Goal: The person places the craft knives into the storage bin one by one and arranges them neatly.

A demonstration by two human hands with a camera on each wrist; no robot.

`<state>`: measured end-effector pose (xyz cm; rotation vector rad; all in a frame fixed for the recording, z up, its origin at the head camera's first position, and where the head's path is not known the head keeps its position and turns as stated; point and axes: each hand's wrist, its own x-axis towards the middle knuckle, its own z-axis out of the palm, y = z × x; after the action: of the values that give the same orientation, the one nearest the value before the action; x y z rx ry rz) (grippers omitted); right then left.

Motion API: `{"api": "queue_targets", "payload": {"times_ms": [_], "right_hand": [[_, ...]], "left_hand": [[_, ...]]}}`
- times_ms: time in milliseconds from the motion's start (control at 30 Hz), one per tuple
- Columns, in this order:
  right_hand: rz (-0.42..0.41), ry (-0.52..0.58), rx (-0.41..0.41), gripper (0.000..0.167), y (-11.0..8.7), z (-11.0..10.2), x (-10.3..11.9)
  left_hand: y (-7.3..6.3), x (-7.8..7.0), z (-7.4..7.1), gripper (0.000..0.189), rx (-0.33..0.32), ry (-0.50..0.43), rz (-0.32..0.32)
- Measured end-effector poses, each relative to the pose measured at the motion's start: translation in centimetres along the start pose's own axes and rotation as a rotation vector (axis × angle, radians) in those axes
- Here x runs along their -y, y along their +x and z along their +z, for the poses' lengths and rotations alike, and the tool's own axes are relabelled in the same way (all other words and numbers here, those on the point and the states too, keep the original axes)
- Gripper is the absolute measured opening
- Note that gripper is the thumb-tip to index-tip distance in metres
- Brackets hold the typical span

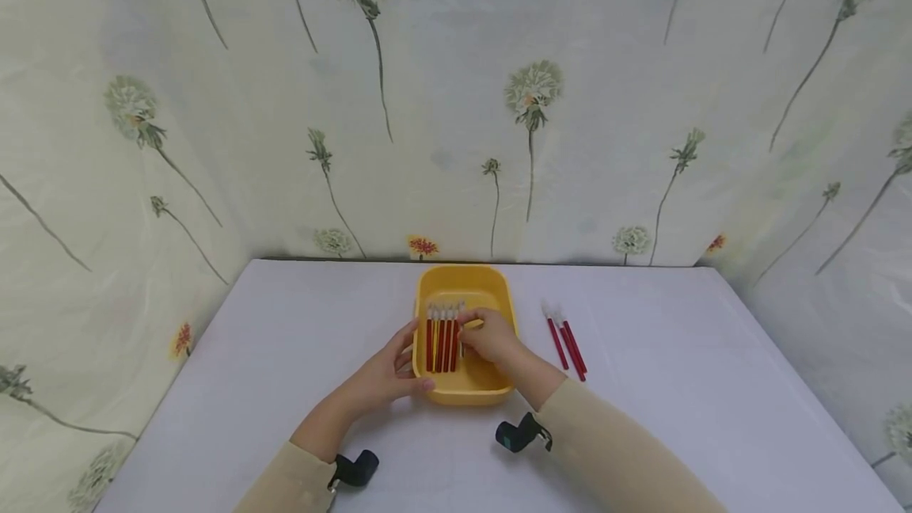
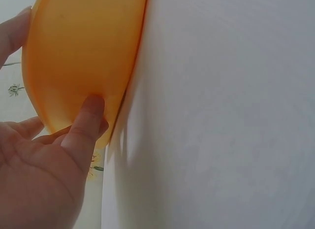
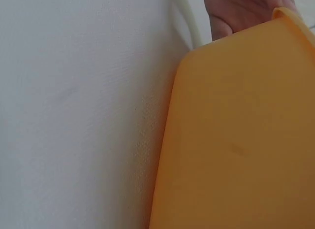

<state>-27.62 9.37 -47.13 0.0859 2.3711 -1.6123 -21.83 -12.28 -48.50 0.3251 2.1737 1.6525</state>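
A yellow tray (image 1: 456, 397) stands near the table's far edge. In its left half lies an upright row of several slim red pens (image 1: 440, 345) with clear tops, one with a yellow barrel (image 1: 435, 347). My left hand (image 1: 385, 374) grips the tray's near left corner, fingers along the left side and thumb at the front; the left wrist view shows a fingertip (image 2: 93, 105) pressed on the outer wall. Inside the tray, my right hand (image 1: 490, 336) pinches another pen (image 1: 461, 351) at the right end of the row, its middle hidden by the fingers.
Right of the tray, several red pens (image 1: 568, 343) with clear tops lie loose on the white table (image 1: 641, 418). A flower-print sheet (image 1: 456, 101) hangs behind and beside the table. The right wrist view is mostly the tray's outer wall (image 3: 241, 130).
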Motion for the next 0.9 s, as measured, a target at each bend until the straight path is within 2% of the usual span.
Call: {"api": "queue_targets", "payload": {"times_ms": [700,900], "right_hand": [[0.012,-0.131,0.006,0.022,0.47,0.35,-0.22],[0.004,-0.129,0.000,0.022,0.33,0.34,-0.36]], "left_hand": [[0.04,0.05,0.01,0.107,-0.006,0.011,0.013],[0.02,-0.06,0.14,0.106,-0.007,0.008,0.005]]}}
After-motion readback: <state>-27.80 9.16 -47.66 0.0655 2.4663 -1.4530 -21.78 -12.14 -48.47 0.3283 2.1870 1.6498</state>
